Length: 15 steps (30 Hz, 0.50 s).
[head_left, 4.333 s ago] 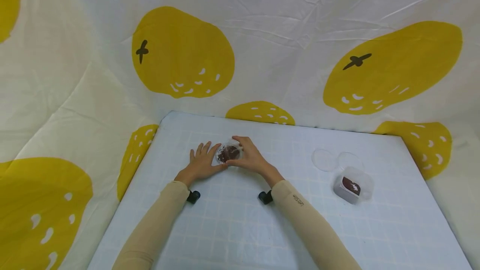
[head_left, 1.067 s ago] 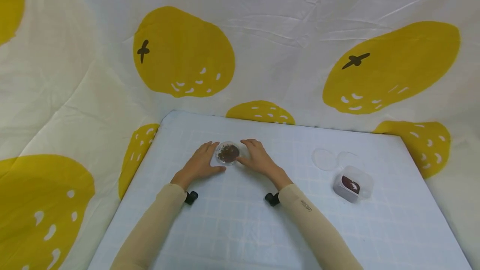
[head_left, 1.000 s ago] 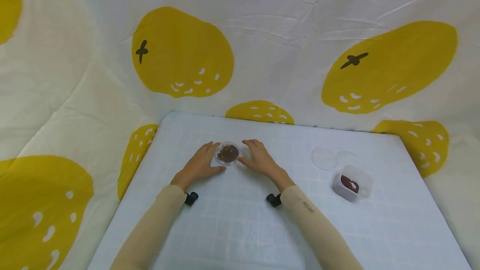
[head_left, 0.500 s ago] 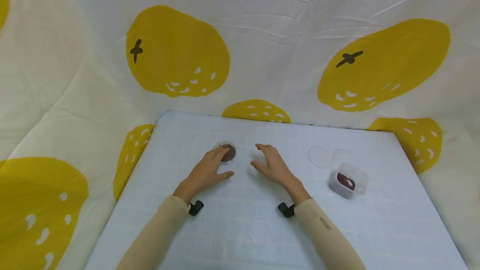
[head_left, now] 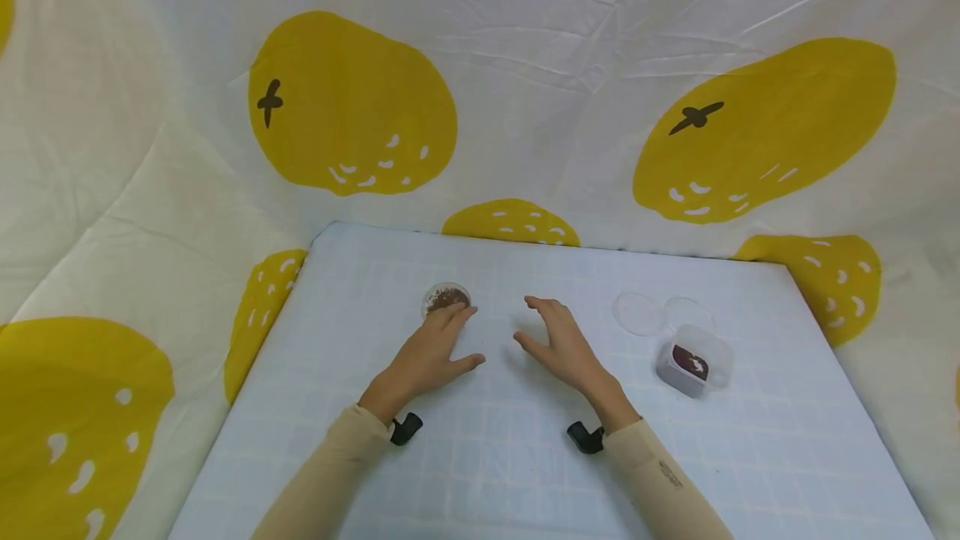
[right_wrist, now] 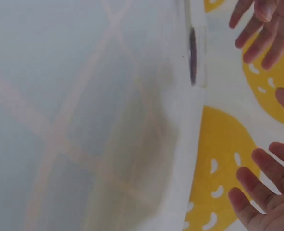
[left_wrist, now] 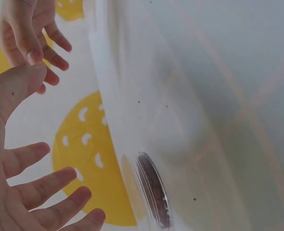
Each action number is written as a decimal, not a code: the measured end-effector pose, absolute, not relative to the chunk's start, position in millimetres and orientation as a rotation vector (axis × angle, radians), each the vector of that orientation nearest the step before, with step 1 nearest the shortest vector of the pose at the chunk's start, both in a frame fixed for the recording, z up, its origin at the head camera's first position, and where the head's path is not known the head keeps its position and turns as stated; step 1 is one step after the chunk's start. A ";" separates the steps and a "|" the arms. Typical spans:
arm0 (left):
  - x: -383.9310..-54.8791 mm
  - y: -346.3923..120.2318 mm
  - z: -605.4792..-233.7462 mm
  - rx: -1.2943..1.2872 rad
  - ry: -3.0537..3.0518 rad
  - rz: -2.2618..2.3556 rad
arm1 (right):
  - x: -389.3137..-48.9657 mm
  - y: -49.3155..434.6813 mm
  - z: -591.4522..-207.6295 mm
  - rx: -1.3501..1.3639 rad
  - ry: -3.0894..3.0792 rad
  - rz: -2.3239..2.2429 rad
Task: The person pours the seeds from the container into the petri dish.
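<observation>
A round clear dish holding dark brown grains stands on the table, left of the middle. My left hand is held in front of it with fingers spread, and its fingertips overlap the near side of the dish in the head view. In the left wrist view the dish lies flat beyond the fingers, apart from them. My right hand hovers to the right with fingers apart and nothing in it. The right wrist view shows the dish edge-on, away from both hands.
At the right, a squarish translucent tub with dark brown stuff stands on the pale checked table. Behind it lie two thin clear discs, a left one and a right one. A lemon-print cloth hangs behind the table.
Both hands were around the dish and have drawn back towards me. The right hand has also moved further right. The dish stays on the table.
</observation>
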<state>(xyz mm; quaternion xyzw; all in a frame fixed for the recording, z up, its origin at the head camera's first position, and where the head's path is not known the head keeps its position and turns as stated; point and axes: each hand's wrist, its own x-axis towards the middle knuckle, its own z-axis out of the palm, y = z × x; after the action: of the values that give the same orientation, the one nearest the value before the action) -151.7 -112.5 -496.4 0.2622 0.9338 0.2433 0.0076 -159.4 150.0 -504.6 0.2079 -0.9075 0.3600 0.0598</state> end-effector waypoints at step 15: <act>-154.0 -95.1 -497.2 0.885 2.942 0.713 | -143.3 185.6 -498.1 0.543 -2.681 1.050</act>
<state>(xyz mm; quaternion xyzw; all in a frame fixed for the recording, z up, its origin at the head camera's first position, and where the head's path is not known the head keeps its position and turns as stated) -154.0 -95.1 -497.2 0.2806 0.9328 0.2261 -0.0060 -143.3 185.6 -498.1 0.1843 -0.9099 0.3562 0.1055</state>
